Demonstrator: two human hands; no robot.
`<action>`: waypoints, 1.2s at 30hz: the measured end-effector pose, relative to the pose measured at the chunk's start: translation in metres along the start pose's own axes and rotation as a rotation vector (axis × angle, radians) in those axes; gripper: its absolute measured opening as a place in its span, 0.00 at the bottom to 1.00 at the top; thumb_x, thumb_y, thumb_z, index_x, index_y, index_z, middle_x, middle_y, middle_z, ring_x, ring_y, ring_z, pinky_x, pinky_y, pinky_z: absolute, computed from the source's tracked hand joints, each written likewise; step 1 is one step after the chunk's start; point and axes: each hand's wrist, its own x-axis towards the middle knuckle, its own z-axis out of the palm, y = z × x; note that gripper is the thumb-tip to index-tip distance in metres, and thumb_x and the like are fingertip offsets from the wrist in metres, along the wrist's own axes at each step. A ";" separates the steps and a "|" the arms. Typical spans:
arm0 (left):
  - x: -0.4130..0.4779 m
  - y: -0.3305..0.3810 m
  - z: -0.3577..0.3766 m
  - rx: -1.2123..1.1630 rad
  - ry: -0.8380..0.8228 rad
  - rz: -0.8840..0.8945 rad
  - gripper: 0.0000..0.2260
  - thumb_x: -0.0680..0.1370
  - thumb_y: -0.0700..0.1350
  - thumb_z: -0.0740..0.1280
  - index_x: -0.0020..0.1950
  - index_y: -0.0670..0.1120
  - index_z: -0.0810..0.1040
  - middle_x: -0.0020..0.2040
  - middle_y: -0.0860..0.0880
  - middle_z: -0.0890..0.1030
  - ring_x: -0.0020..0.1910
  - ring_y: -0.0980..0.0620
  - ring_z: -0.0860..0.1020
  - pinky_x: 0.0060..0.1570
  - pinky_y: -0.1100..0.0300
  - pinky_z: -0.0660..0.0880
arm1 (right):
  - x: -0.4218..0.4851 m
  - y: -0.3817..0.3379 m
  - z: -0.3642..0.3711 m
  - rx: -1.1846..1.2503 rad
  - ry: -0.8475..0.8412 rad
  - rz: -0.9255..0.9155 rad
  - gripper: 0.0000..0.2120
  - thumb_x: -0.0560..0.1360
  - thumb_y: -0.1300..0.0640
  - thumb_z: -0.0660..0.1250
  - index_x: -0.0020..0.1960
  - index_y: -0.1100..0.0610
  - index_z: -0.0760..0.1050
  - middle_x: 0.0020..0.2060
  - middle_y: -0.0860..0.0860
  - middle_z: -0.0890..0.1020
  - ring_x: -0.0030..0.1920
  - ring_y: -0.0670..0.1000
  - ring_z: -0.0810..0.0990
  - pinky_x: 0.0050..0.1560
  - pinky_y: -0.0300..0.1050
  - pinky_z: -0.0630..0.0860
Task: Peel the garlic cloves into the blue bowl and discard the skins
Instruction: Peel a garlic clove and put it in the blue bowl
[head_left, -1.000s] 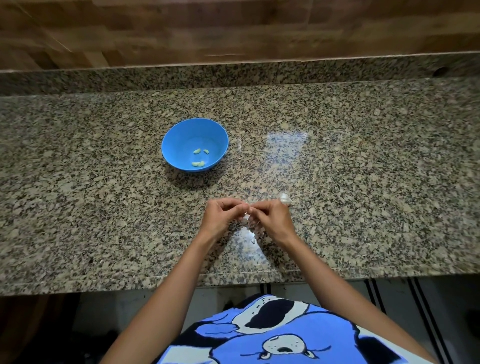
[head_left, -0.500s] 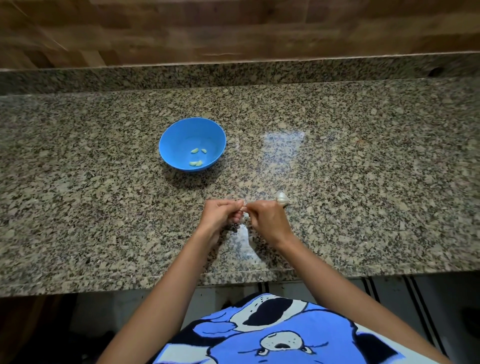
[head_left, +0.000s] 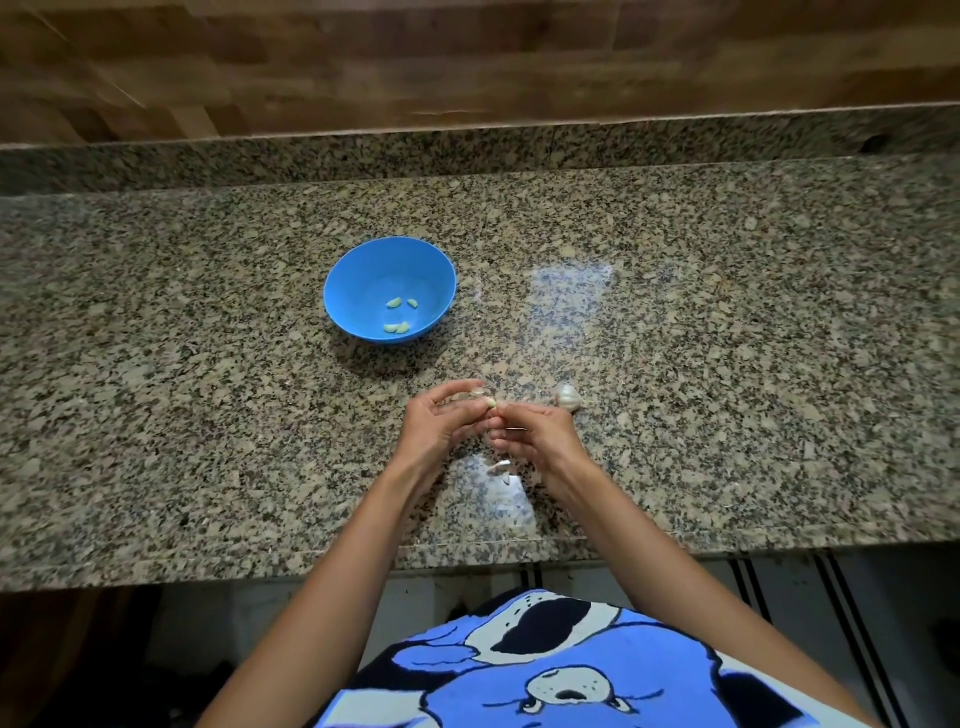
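A blue bowl (head_left: 363, 280) stands on the granite counter, with several peeled cloves (head_left: 399, 315) lying in its bottom. In front of it my left hand (head_left: 441, 423) and my right hand (head_left: 537, 434) meet above the counter, both pinching one small garlic clove (head_left: 490, 402) between their fingertips. The rest of the garlic bulb (head_left: 567, 397) lies on the counter just behind my right hand. Pale scraps of garlic skin (head_left: 501, 467) lie on the counter below my hands.
The granite counter (head_left: 727, 364) runs the full width, with a raised granite ledge (head_left: 467, 156) and a wooden wall behind. Its front edge (head_left: 467, 553) is close below my wrists.
My hands have stayed together on the clove and shifted slightly, the fingers working at it. The bowl and bulb have not moved.
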 end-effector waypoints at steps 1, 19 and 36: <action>-0.001 0.000 0.001 0.003 -0.001 0.005 0.15 0.71 0.31 0.70 0.57 0.39 0.76 0.46 0.39 0.84 0.42 0.46 0.83 0.41 0.60 0.81 | -0.001 0.001 0.000 0.004 -0.004 0.001 0.05 0.75 0.64 0.65 0.44 0.64 0.79 0.33 0.56 0.82 0.32 0.50 0.80 0.37 0.39 0.80; 0.004 -0.007 -0.026 0.380 0.319 0.174 0.24 0.71 0.34 0.72 0.65 0.46 0.73 0.47 0.46 0.84 0.46 0.51 0.83 0.45 0.58 0.81 | 0.007 0.016 -0.016 -0.842 0.253 -0.299 0.09 0.76 0.59 0.65 0.53 0.61 0.79 0.47 0.54 0.83 0.37 0.46 0.77 0.36 0.33 0.74; 0.010 -0.051 0.020 1.364 -0.031 0.389 0.21 0.84 0.49 0.48 0.77 0.48 0.55 0.77 0.52 0.52 0.76 0.54 0.50 0.71 0.61 0.44 | 0.000 0.021 -0.043 -0.396 0.355 -0.114 0.11 0.77 0.55 0.63 0.39 0.58 0.77 0.33 0.56 0.82 0.30 0.51 0.78 0.39 0.48 0.79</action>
